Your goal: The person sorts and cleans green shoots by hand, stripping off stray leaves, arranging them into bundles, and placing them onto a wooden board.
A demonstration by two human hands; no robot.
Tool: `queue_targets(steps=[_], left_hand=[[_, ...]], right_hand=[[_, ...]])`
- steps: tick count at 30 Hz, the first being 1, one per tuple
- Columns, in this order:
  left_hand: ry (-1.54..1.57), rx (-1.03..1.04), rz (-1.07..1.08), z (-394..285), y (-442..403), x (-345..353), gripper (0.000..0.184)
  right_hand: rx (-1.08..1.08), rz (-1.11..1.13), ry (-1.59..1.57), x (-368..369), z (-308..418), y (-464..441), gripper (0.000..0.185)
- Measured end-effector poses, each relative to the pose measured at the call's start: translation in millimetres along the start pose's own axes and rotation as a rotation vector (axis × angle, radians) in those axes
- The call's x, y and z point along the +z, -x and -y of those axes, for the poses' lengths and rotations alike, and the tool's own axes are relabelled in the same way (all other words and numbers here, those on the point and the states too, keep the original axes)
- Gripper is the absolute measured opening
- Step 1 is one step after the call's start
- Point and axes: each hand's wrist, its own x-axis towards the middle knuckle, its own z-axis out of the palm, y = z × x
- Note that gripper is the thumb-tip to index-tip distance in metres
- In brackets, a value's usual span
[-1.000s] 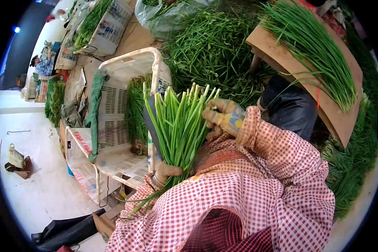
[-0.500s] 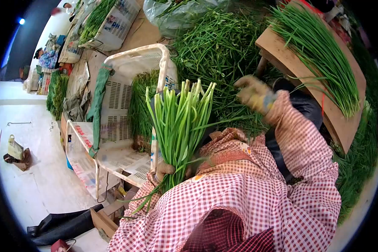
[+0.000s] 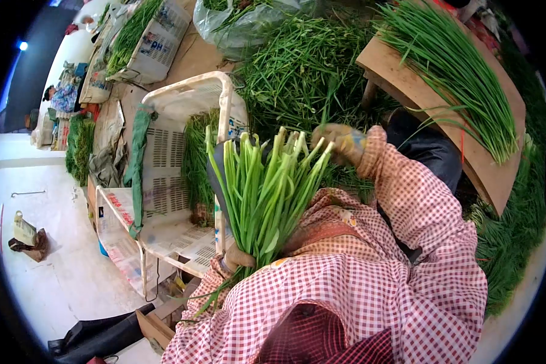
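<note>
Checked garment (image 3: 327, 279) nearest, just below the left grip. Left grip (image 3: 239, 258), gloved, is wrapped around the lower part of a bunch of green stalks (image 3: 262, 200); thumb side shows, the other fingers mostly hidden behind. Stalks fan up and out from it, pale ends on top, and a few loose leaves (image 3: 211, 298) trail out below it. Right grip (image 3: 344, 143), also gloved and blurred, is up and right of the left one, just beside the bunch's right-hand pale ends; can't tell whether its fingers are apart or together, or if it touches any stalk. Risks, my read: the bunch is held only low down and the tops splay wide, so a tug on one stalk could drag neighbours out if the left grip loosens; too hard a squeeze could crease the soft stems; the tops lean close to the white crate (image 3: 167, 142) left of the left grip and could snag on its rim if the bunch swings that way. More greens (image 3: 200, 167) stand inside the crate; green cloth (image 3: 138, 164) hangs over its far-left edge. Dark-clad leg (image 3: 423, 151) right of the right grip. Loose pile (image 3: 312, 73) above the right grip; anything dropped there would be hard to pick out again. Worktop (image 3: 383, 59) up and right of it, carrying long greens (image 3: 455, 73). Farther off, up-left of both: plastic bag (image 3: 239, 30), second crate (image 3: 164, 43), another person (image 3: 64, 97).
</note>
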Motion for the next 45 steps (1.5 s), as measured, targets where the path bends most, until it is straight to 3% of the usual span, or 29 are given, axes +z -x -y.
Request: queue_targets(steps=[4, 6, 7, 9, 13, 20, 21, 22, 23, 24, 25, 26, 27, 28, 30, 32, 33, 34, 36, 37, 38, 40, 42, 43, 45], left_hand=[[-0.177, -0.028, -0.005, -3, -4, 7, 0.070], [-0.254, -0.035, -0.015, -4, -7, 9, 0.070], [-0.287, -0.038, -0.019, -4, -7, 11, 0.070], [-0.353, -0.038, -0.026, -4, -9, 14, 0.070], [-0.487, -0.026, -0.053, -6, -11, 19, 0.071], [-0.802, 0.036, -0.124, -6, -13, 24, 0.072], [-0.853, 0.051, -0.136, -6, -13, 25, 0.072], [-0.904, 0.073, -0.147, -7, -13, 25, 0.072], [-0.920, 0.075, -0.157, -7, -13, 25, 0.072], [-0.934, 0.082, -0.164, -6, -14, 24, 0.072], [-0.752, -0.029, -0.148, -5, -12, 20, 0.079], [-0.740, -0.032, -0.152, -3, -12, 19, 0.079], [-0.781, -0.040, -0.157, -2, -14, 18, 0.079], [-0.822, -0.049, -0.161, -2, -15, 16, 0.079], [-0.699, -0.060, -0.149, 3, -18, 14, 0.080], [-0.559, -0.070, -0.151, 4, -22, 15, 0.078], [-0.771, -0.012, -0.083, 8, -24, 9, 0.073], [-0.767, -0.013, -0.075, 6, -26, 11, 0.073], [-0.278, -0.164, -0.049, 0, -29, 16, 0.068], [-0.280, -0.166, -0.047, 1, -29, 13, 0.068], [-0.546, -0.061, 0.007, 4, -29, 8, 0.067], [-0.806, 0.044, 0.049, 2, -28, 8, 0.066], [-0.615, -0.076, -0.072, -11, -28, 19, 0.065], [-0.396, -0.179, -0.137, -21, -26, 26, 0.063], [-0.481, -0.073, -0.094, -10, -26, 20, 0.062]], right_hand=[[0.130, 0.000, 0.273, 23, -25, -20, 0.044], [0.115, 0.076, 0.257, -15, -48, -40, 0.049], [0.065, 0.198, 0.160, -72, -77, -59, 0.052], [0.461, -0.170, 0.828, 114, 15, -11, 0.073], [0.399, -0.305, 0.799, 135, -4, -3, 0.057], [0.245, -0.484, 0.777, 74, -26, -16, 0.029], [0.185, -0.518, 0.730, 49, -25, -19, 0.025], [0.023, -0.458, 0.491, 5, -24, -22, 0.022], [-0.193, -0.212, 0.018, -48, -19, -25, 0.019], [-0.331, 0.190, -0.368, -103, -16, -26, 0.016], [-0.053, -0.569, 0.202, -69, 20, -23, 0.017], [0.167, -0.825, 1.050, -76, 36, -13, 0.021], [0.629, -1.043, 1.789, -83, 52, -2, 0.025], [0.640, -1.038, 1.790, -66, 56, -5, 0.025], [0.484, -0.699, 1.938, -17, 71, -4, 0.067], [0.472, -0.419, 1.697, 45, 85, -24, 0.078], [0.532, -0.275, 1.689, 69, 84, -33, 0.078], [0.585, -0.132, 1.670, 87, 77, -40, 0.078], [0.804, -0.149, 1.692, 100, 53, -52, 0.076], [0.625, -0.035, 1.541, 86, 42, -48, 0.069], [0.625, -0.033, 1.540, 76, 34, -47, 0.069], [0.495, -0.091, 1.579, 68, 19, -49, 0.048], [0.429, -0.112, 1.605, 48, 10, -49, 0.038], [0.359, -0.406, 1.387, 27, 13, -46, 0.039], [0.295, -0.808, 1.205, 21, 45, -36, 0.044]])
